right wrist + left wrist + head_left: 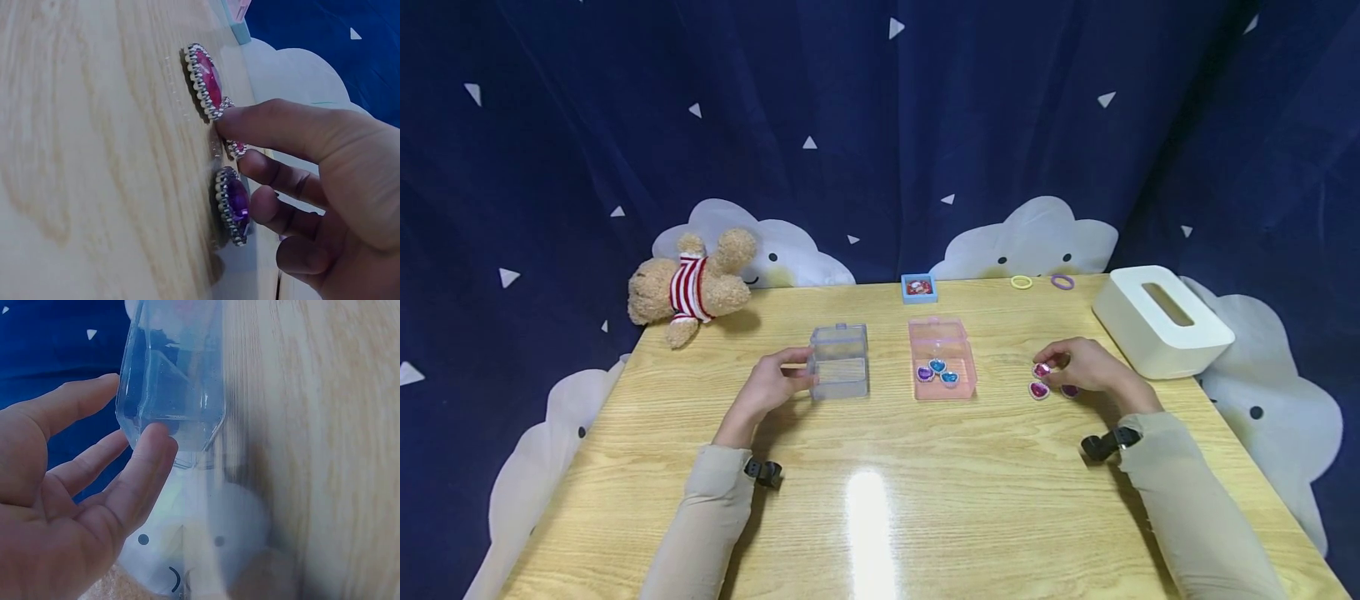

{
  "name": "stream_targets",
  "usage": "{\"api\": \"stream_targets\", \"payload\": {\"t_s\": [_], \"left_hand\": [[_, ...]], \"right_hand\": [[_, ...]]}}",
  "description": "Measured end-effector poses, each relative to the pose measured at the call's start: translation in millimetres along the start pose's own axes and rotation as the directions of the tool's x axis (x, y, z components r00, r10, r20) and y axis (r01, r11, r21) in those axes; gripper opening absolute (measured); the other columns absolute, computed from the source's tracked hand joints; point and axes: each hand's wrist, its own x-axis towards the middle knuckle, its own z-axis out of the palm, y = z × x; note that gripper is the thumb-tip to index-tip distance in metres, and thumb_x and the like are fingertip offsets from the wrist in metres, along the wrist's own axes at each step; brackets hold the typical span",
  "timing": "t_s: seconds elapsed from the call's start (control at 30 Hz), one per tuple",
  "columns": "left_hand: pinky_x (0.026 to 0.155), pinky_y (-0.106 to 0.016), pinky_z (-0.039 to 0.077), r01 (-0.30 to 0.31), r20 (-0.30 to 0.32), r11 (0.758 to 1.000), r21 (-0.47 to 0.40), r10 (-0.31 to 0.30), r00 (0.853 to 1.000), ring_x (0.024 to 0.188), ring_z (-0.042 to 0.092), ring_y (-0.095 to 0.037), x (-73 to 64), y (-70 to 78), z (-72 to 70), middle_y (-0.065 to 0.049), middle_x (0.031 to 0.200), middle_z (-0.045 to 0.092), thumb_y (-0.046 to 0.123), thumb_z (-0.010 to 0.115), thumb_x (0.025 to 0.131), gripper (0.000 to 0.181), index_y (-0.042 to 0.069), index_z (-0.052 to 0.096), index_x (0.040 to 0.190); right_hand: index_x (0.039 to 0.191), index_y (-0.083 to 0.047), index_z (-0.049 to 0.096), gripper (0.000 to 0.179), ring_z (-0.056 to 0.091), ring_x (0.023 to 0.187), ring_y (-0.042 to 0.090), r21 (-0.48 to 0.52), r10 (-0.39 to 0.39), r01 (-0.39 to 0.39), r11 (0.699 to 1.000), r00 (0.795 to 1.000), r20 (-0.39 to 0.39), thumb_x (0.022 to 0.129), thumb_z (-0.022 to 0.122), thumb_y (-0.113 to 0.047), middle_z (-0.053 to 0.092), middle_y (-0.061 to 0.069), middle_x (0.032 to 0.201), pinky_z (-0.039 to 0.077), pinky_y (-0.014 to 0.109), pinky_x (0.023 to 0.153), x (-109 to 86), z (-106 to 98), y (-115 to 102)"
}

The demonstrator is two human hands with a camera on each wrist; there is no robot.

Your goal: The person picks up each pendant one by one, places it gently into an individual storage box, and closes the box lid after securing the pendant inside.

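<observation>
The left hand [772, 380] is at the left side of the clear box [841, 382], its fingers spread and fairly straight, the fingertips at the box wall. The clear box sits left of the middle of the surface [985, 483], its lid raised at the far side. Just to its right is the pink box [966, 385], also with its lid up, holding a violet gem [925, 374] at left and two blue gems [937, 366] to the right of it. Well to the right, the right hand [1093, 367] reaches over three gems, thumb and forefinger bent about the far pink gem [1042, 369]; whether they pinch it cannot be told. The near pink gem [203, 81] lies just nearer, and the purple gem [234, 206] is to the right, partly beneath the hand in the head view. At the far left a bear [692, 287] in a striped shirt lies on its side. A blue tray [919, 298] with something red in it stands far middle, with a yellow ring [1021, 277] and a purple ring [1072, 286] further right. The white tissue box [1168, 350] is at the right edge.
</observation>
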Motion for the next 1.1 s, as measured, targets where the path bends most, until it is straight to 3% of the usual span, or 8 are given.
{"api": "stream_targets", "payload": {"t_s": [0.13,0.4,0.83,1.1], "left_hand": [[0.094,-0.038,0.057,0.006,0.001,1.000,0.003,-0.006,1.000,0.124,0.060,-0.040,0.2,-0.4,0.3,-0.020,0.144,0.055,0.009,0.074,0.089,0.058,0.004,0.054,0.142],[0.095,-0.040,0.057,0.014,0.001,1.000,0.016,-0.014,1.000,0.123,0.061,-0.039,-0.4,1.6,0.7,-0.023,0.142,0.056,0.009,0.074,0.089,0.058,0.005,0.053,0.143],[0.095,-0.039,0.057,0.012,0.020,1.000,0.014,-0.012,1.000,0.122,0.061,-0.040,-1.2,2.2,-1.0,-0.024,0.143,0.054,0.010,0.073,0.090,0.058,0.002,0.051,0.144],[0.095,-0.039,0.057,0.013,0.018,1.000,0.001,-0.013,1.000,0.122,0.061,-0.040,-0.9,1.4,-0.8,-0.025,0.144,0.053,0.011,0.074,0.090,0.060,0.003,0.050,0.145]], "right_hand": [[0.107,-0.015,0.076,0.033,0.057,0.079,0.011,-0.015,-0.007,0.006,1.000,1.000,-0.031,0.077,0.085,-0.025,0.073,-0.002,0.089,0.047,0.025,0.067,1.0,2,2],[0.108,-0.016,0.075,0.028,0.058,0.076,0.012,0.045,-0.012,0.013,0.999,0.999,-0.033,0.083,0.082,-0.027,0.073,0.000,0.092,0.048,0.024,0.062,0.2,-4,-7],[0.108,-0.020,0.075,0.025,0.055,0.076,0.016,0.049,-0.059,0.063,0.997,0.995,-0.081,0.085,0.079,-0.030,0.072,-0.001,0.093,0.045,0.025,0.063,4.6,-14,-46],[0.107,-0.022,0.074,0.026,0.054,0.077,0.018,0.075,-0.081,0.087,0.993,0.993,-0.083,0.083,0.081,-0.028,0.072,-0.001,0.095,0.046,0.026,0.063,12.9,-8,-74]]}}
